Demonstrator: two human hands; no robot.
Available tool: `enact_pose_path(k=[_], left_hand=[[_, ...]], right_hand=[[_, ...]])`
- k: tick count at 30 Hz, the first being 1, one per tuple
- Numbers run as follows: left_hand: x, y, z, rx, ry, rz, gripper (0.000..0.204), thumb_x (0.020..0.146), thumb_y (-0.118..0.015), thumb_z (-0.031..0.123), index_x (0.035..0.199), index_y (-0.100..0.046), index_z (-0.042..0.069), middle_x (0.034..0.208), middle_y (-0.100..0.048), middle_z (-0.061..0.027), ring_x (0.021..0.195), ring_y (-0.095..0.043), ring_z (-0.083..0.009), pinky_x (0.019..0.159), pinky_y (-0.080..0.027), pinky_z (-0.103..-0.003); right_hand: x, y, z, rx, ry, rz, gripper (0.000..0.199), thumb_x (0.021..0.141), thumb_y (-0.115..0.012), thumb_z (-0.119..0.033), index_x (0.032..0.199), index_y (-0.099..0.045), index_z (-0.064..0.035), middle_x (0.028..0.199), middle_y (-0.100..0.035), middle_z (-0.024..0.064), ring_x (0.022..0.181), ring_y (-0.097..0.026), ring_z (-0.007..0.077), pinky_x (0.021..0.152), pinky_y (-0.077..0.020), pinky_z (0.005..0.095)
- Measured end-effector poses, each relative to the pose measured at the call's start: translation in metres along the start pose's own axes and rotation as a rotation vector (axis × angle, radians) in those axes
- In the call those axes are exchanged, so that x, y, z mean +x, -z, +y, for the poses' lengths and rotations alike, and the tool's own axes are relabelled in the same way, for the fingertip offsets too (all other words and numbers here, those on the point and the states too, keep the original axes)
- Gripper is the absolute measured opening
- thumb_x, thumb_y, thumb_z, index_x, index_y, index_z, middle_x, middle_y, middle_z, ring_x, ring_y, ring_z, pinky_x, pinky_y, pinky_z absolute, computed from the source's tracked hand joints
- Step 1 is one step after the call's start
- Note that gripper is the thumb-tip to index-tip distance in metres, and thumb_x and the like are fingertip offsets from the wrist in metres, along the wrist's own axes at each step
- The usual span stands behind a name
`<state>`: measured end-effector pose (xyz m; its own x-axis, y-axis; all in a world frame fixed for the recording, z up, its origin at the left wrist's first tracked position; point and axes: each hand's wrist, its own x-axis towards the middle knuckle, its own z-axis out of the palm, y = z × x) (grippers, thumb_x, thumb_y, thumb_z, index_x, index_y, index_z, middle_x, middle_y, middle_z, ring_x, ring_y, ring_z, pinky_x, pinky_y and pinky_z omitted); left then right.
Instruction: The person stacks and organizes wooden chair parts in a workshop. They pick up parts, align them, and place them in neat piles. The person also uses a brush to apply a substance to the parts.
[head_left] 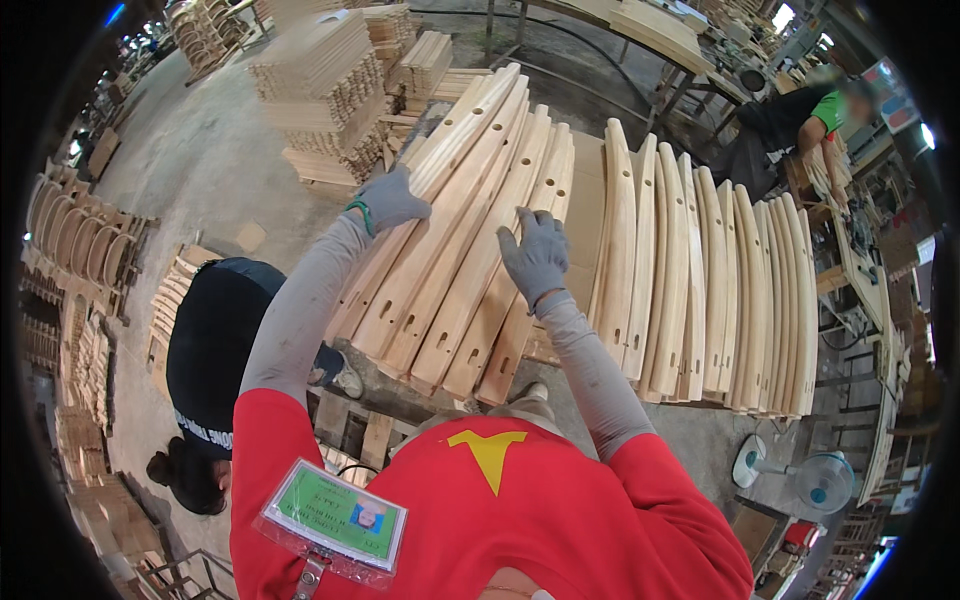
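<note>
My left hand (393, 202), in a grey glove, is closed at the left edge of a row of pale, curved wooden chair legs (470, 225); its fingertips are partly hidden. Round holes run near the far ends of these pieces and slots near their close ends. My right hand (537, 257), also gloved, lies open over the right part of the same row, fingers apart and touching the wood. Farther right, a second row of similar chair legs (690, 270) stands close together, several on their narrow edges.
Behind the row rise stacks of wooden slats (315, 85). A person in dark clothes (215, 340) bends down at my left. Another person in black and green (790, 135) works at the far right. A fan (822, 483) stands at lower right, beside a long bench (880, 330).
</note>
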<state>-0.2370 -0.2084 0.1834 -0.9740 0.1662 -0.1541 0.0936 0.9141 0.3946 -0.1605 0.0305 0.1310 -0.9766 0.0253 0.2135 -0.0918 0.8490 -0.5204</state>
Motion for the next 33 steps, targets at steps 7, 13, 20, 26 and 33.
enact_pose_path(k=[7, 13, 20, 26, 33], left_hand=[[0.003, 0.010, 0.002, -0.027, -0.039, 0.052, 0.074, 0.061, -0.069, 0.044, 0.110, -0.054, -0.010, 0.099, -0.063, -0.0252, 0.091, -0.062, -0.0349, 0.079, -0.048, -0.037], [-0.023, 0.051, 0.026, -0.291, -0.049, -0.201, 0.055, 0.074, -0.067, 0.040, 0.103, -0.059, -0.006, 0.098, -0.063, -0.0183, 0.091, -0.059, -0.0243, 0.078, -0.045, -0.032], [-0.071, 0.025, 0.054, -0.565, -0.194, -0.169, 0.053, 0.078, -0.067, 0.030, 0.115, -0.054, -0.007, 0.102, -0.062, -0.0111, 0.093, -0.056, -0.0162, 0.083, -0.044, -0.030], [-0.102, 0.019, 0.059, -0.728, -0.155, 0.004, 0.063, 0.078, -0.068, 0.028, 0.126, -0.045, -0.006, 0.109, -0.059, -0.0110, 0.098, -0.054, -0.0163, 0.088, -0.042, -0.029], [-0.119, 0.021, 0.053, -0.770, -0.097, -0.007, 0.065, 0.078, -0.068, 0.026, 0.128, -0.043, -0.006, 0.114, -0.057, -0.0130, 0.102, -0.053, -0.0176, 0.090, -0.041, -0.030]], right_hand=[[0.004, -0.022, -0.053, 1.151, -0.237, -0.090, 0.074, 0.081, -0.066, -0.039, 0.133, -0.041, 0.0071, 0.113, -0.057, 0.0169, 0.091, -0.059, 0.0218, 0.079, -0.0474, 0.0289], [0.011, -0.014, -0.083, 1.593, -0.403, -0.308, 0.080, 0.081, -0.069, -0.039, 0.132, -0.037, 0.0124, 0.103, -0.055, 0.0107, 0.084, -0.054, 0.0126, 0.070, -0.0472, 0.0239], [0.006, 0.000, -0.082, 1.821, -0.401, 0.056, 0.080, 0.084, -0.068, -0.032, 0.135, -0.026, 0.0134, 0.111, -0.055, 0.0123, 0.093, -0.056, 0.0154, 0.078, -0.0482, 0.0247], [-0.024, 0.013, -0.017, 1.560, -0.313, 0.122, 0.071, 0.088, -0.061, -0.015, 0.144, -0.021, 0.0027, 0.135, -0.043, 0.0135, 0.119, -0.047, 0.0188, 0.099, -0.0390, 0.0269], [-0.044, -0.035, 0.067, 1.118, -0.475, 0.209, 0.068, 0.088, -0.060, -0.025, 0.141, -0.029, 0.0038, 0.142, -0.039, 0.0186, 0.129, -0.040, 0.0241, 0.105, -0.0325, 0.0299]])
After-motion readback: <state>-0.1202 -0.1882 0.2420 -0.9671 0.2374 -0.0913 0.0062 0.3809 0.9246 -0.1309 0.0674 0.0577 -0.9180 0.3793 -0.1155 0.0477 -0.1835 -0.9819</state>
